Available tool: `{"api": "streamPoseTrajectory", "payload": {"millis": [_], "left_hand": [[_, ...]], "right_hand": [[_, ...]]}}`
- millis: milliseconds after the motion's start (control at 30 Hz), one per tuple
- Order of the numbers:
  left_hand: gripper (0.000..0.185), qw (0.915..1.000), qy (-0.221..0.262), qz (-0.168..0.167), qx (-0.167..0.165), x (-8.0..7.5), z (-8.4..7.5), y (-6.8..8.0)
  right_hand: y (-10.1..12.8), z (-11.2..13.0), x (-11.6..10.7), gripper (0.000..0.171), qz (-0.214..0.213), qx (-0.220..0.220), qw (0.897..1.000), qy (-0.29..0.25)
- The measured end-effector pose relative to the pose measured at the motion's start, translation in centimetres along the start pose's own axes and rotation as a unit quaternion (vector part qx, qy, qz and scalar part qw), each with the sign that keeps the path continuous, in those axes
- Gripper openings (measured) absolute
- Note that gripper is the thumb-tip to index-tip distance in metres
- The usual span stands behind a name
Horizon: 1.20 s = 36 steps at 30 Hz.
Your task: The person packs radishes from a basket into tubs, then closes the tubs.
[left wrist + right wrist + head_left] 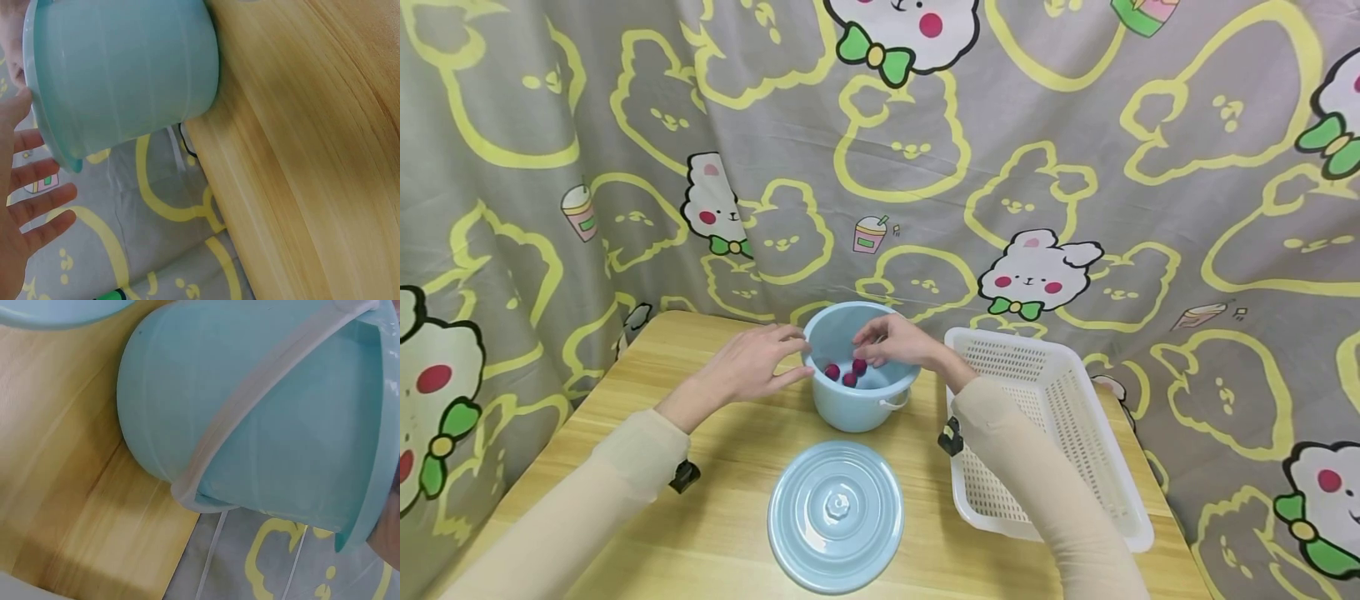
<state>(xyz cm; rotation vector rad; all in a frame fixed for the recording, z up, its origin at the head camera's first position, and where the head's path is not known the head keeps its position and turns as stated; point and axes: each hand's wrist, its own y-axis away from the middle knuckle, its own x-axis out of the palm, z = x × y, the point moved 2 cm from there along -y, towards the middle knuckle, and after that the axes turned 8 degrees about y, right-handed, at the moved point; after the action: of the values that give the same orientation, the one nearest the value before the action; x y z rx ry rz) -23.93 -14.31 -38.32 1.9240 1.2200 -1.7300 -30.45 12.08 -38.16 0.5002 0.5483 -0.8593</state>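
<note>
Wooden tabletop (730, 467) carries everything shown. Your left hand (752, 364) rests against the left rim of the small pale blue plastic bucket (857, 408), fingers straight and spread. Inside the bucket lie three dark red round fruits (848, 373). Your right hand (895, 340) hovers over the bucket's mouth, fingers bent downward; you cannot tell whether they pinch a fruit. Nearer you lies the round pale blue lid (836, 515). Farthest right stands the white perforated plastic basket (1075, 417).
</note>
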Motion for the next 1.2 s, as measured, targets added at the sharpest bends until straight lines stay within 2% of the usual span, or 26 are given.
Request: {"api": "streamPoseTrajectory", "payload": {"millis": [367, 500, 767, 967, 1200], "left_hand": [[0.044, 1.0, 0.004, -0.001, -0.001, 0.2, 0.2, 0.1], [0.044, 1.0, 0.004, -0.003, 0.0, 0.2, 0.2, 0.1], [0.045, 1.0, 0.003, 0.0, 0.0, 0.2, 0.2, 0.0], [0.045, 1.0, 0.001, 0.0, 0.002, 0.1, 0.2, 0.0], [0.045, 1.0, 0.002, -0.004, 0.006, 0.1, 0.1, 0.1]], "right_hand": [[1.2, 0.5, -0.7, 0.038, -0.021, -0.032, 0.997, -0.062], [2.1, 0.7, -1.2, 0.033, -0.033, -0.043, 0.997, -0.062], [4.3, 0.2, -2.6, 0.034, -0.06, -0.051, 0.995, -0.058], [6.1, -0.5, -3.7, 0.038, -0.083, -0.058, 0.993, -0.062], [7.9, -1.6, -5.1, 0.048, -0.09, -0.059, 0.992, -0.068]]}}
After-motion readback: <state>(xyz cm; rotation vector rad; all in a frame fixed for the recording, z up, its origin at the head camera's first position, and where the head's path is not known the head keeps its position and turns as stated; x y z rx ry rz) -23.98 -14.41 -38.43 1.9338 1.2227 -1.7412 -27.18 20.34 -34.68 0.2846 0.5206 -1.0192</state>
